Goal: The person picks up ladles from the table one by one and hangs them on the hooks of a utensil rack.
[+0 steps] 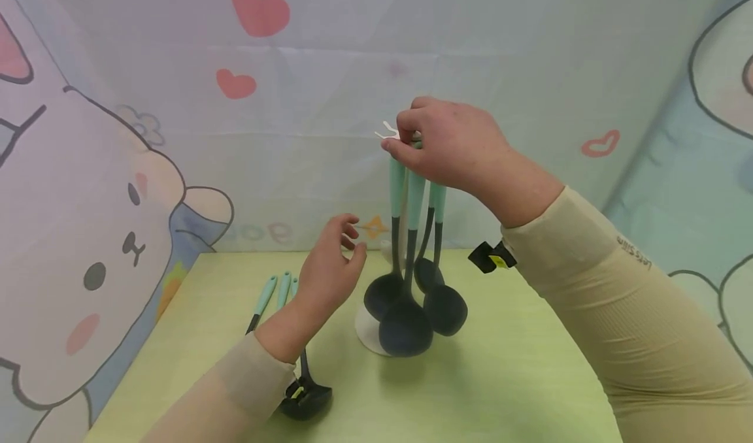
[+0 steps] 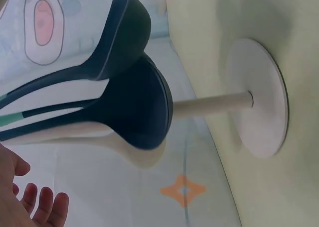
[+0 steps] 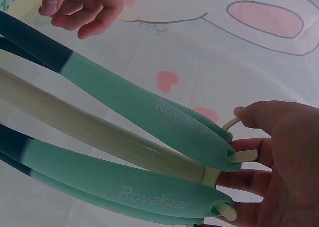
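A pale utensil stand rests its round base [image 1: 367, 330] on the table, its pole [image 2: 214, 105] upright. Dark utensils with mint handles [image 1: 415, 198], one of them a ladle [image 1: 406, 328], hang around it from hooks [image 3: 244, 156]. At the stand's top my right hand [image 1: 455, 144] grips the hook part, thumb [image 3: 254, 115] against one hook and fingers curled behind. My left hand [image 1: 329, 266] is raised to the left of the hanging utensils, fingers loosely bent and holding nothing; the left wrist view shows its fingertips [image 2: 45, 204] below the handles.
More utensils with mint handles [image 1: 284, 289] lie on the table's left side, partly behind my left forearm; a dark ladle head [image 1: 308, 400] is beside that sleeve. The yellow-green table [image 1: 506, 377] ends at a cloth backdrop [image 1: 329, 103] with cartoon prints.
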Demonstrator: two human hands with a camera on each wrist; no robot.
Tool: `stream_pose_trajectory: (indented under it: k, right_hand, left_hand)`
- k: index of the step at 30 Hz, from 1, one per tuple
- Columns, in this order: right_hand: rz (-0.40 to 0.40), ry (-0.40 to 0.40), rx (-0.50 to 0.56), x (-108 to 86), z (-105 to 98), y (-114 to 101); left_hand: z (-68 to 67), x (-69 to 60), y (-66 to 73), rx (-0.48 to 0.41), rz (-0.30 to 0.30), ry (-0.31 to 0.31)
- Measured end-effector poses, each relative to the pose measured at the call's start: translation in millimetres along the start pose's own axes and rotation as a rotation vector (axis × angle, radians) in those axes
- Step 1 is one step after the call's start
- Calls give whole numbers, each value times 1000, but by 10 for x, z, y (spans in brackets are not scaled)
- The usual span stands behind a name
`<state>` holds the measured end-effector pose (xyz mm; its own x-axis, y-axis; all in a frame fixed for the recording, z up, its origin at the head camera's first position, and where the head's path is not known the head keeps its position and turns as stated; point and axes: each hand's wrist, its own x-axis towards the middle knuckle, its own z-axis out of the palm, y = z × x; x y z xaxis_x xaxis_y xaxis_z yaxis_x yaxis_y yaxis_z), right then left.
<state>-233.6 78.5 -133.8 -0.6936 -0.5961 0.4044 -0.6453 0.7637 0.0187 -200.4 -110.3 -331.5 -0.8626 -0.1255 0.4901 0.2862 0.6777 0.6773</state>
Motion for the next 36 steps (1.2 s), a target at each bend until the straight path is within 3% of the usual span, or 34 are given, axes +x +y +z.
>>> stream_pose_trajectory:
  k: [5, 21, 27, 36]
  right_hand:
    - [-2, 16, 0, -17, -2, 23]
    - [-20, 65, 21, -9, 49, 40]
    - [-48, 90, 21, 6, 85, 57]
    - [-83, 117, 31, 19, 119, 76]
  left_hand:
    - [-53, 70, -90, 79, -31, -21]
    - [-226, 256, -472, 248, -249, -193]
    - [-246, 340, -634, 266, -341, -288]
    - [-283, 400, -942, 279, -459, -339]
